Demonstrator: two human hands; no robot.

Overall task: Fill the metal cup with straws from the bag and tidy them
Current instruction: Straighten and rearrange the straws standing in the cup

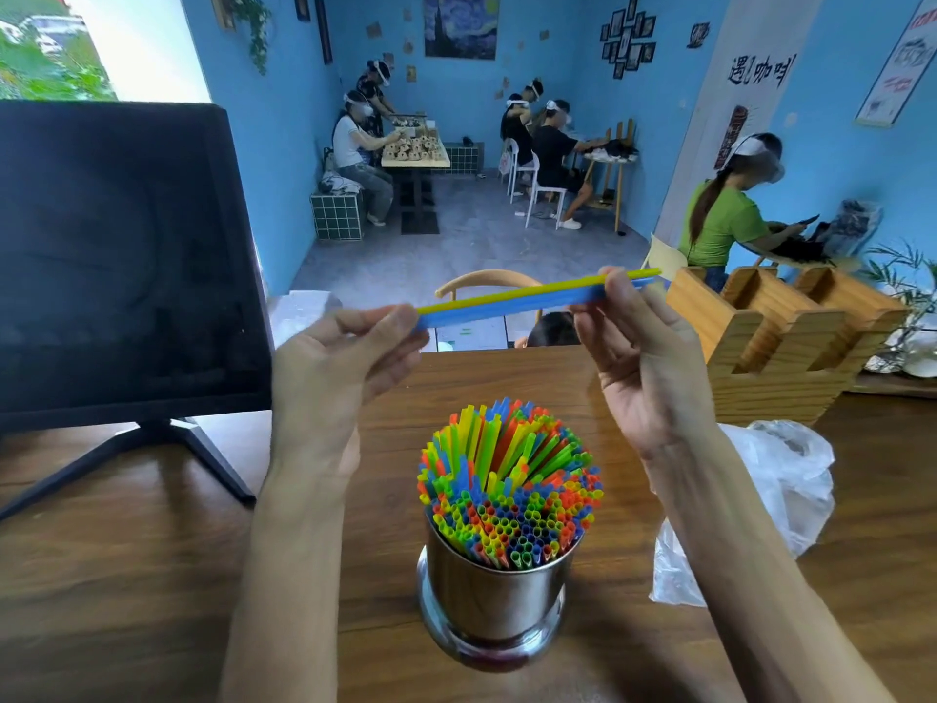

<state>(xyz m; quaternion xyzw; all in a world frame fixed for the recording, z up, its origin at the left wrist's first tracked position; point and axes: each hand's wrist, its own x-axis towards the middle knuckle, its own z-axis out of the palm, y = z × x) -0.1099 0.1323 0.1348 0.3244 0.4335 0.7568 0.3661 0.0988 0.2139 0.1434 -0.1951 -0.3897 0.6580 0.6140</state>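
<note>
A shiny metal cup stands on the wooden table near the front, packed with many upright straws in green, yellow, orange and blue. Above and behind it I hold a small bundle of straws, blue and yellow, level in the air. My left hand pinches the bundle's left end. My right hand grips it near the right end, whose tips stick out past my fingers. A crumpled clear plastic bag lies on the table to the right of the cup, partly behind my right forearm.
A dark monitor on a black stand fills the left side of the table. A wooden slotted holder stands at the back right. Beyond the table edge are a chair back and several people seated in a blue room.
</note>
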